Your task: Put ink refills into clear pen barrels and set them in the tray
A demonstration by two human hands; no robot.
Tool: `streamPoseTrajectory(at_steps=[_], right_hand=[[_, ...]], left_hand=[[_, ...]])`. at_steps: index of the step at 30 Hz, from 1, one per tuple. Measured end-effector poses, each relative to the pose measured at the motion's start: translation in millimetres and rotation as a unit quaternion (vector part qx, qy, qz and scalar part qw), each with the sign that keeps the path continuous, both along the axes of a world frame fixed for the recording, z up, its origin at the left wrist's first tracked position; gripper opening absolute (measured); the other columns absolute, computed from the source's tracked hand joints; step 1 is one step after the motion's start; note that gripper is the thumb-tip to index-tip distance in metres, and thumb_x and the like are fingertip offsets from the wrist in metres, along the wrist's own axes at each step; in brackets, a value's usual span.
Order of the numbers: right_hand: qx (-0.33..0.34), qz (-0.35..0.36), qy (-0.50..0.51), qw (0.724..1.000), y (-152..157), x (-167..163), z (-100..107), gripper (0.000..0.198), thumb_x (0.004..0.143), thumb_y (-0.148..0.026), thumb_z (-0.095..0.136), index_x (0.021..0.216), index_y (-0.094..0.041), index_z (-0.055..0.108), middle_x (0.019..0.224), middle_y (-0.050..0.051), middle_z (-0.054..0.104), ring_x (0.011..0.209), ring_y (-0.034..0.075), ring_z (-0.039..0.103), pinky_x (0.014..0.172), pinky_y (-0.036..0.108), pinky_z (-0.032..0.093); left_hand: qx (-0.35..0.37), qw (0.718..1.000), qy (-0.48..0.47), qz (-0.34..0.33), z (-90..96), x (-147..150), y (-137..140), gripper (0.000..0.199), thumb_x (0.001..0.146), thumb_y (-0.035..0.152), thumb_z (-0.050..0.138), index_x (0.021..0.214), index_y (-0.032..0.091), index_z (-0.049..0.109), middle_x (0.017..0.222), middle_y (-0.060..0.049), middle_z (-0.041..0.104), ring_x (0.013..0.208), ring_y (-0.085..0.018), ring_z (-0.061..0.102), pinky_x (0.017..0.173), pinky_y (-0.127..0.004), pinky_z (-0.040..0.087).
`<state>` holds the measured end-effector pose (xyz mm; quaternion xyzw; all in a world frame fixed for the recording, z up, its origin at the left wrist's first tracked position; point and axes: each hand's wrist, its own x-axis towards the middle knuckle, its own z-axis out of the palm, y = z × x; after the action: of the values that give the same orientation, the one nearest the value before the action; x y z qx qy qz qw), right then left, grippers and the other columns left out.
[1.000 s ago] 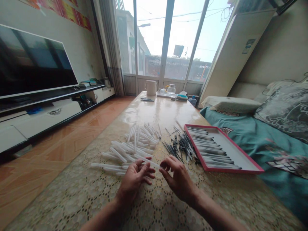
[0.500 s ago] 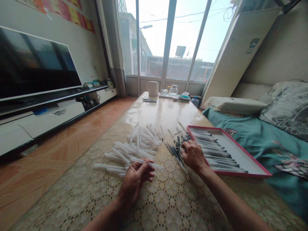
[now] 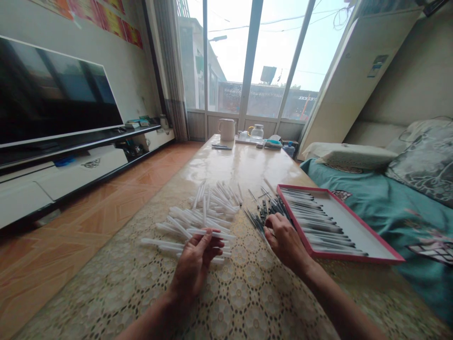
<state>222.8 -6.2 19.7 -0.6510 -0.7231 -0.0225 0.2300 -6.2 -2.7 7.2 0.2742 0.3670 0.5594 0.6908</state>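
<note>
My left hand [image 3: 197, 255] pinches a white translucent pen barrel [image 3: 226, 235] between thumb and fingers, its end pointing right. Under and behind that hand lies a loose pile of similar pen barrels [image 3: 193, 217]. At the near edge of a heap of thin dark pen refills [image 3: 255, 220] and small black parts is my right hand [image 3: 285, 240]. Its fingers are drawn together; what lies between them is too small to make out. Just right of it, a shallow pink-rimmed box [image 3: 357, 259] holds a row of pens with dark ends [image 3: 318, 222].
A patterned cover lies over the long table [image 3: 244, 302]. At its far end stand a pale jug [image 3: 227, 130], a glass pitcher [image 3: 257, 132] and a tray. A sofa with teal cloth [image 3: 392, 222] runs along the right; a TV cabinet [image 3: 85, 165] is at left.
My right hand has drawn slightly back toward me from the dark heap, fingertips closer together. My left hand still holds the pen barrel, now a little higher. The view has shifted slightly.
</note>
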Motion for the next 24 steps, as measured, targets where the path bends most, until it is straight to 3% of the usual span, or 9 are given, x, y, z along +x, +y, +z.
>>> streamPoseTrajectory(at_steps=[3,6,10,24], right_hand=[[-0.021,0.093,0.113,0.989,-15.3,-16.1,12.2,0.011,0.09,-0.022,0.038,0.086,-0.019,0.048,0.065,-0.001,0.056,0.057,0.013,0.052,0.054,0.022,0.034],[-0.007,0.118,0.159,0.98,-28.4,-29.8,15.0,0.008,0.089,-0.024,0.042,0.084,-0.02,0.048,0.058,-0.004,0.052,0.05,0.01,0.047,0.051,0.021,0.031],[-0.005,0.141,0.167,0.976,-36.5,-38.4,10.6,0.007,0.086,-0.022,0.047,0.081,-0.02,0.05,0.057,-0.005,0.052,0.048,0.009,0.044,0.049,0.021,0.028],[0.003,0.14,0.146,0.979,-36.9,-39.9,12.8,0.009,0.085,-0.021,0.045,0.079,-0.02,0.051,0.059,-0.003,0.055,0.049,0.009,0.047,0.048,0.022,0.03]], left_hand=[[-0.012,0.999,-0.023,0.034,1.9,-0.5,2.1,0.01,0.077,0.022,0.065,0.078,0.012,0.064,0.064,-0.005,0.069,0.062,-0.015,0.067,0.058,-0.023,0.054],[-0.018,0.997,-0.038,0.06,3.1,-0.4,3.8,0.009,0.083,0.018,0.057,0.077,0.013,0.062,0.064,-0.005,0.07,0.061,-0.015,0.067,0.059,-0.025,0.055],[-0.019,0.997,-0.035,0.059,2.3,-0.2,4.5,0.013,0.086,0.015,0.051,0.078,0.012,0.061,0.064,-0.005,0.07,0.06,-0.015,0.068,0.059,-0.025,0.055],[-0.024,0.998,-0.033,0.047,-0.9,-0.4,5.5,0.005,0.081,0.017,0.059,0.078,0.013,0.061,0.064,-0.005,0.071,0.06,-0.014,0.068,0.059,-0.023,0.055]])
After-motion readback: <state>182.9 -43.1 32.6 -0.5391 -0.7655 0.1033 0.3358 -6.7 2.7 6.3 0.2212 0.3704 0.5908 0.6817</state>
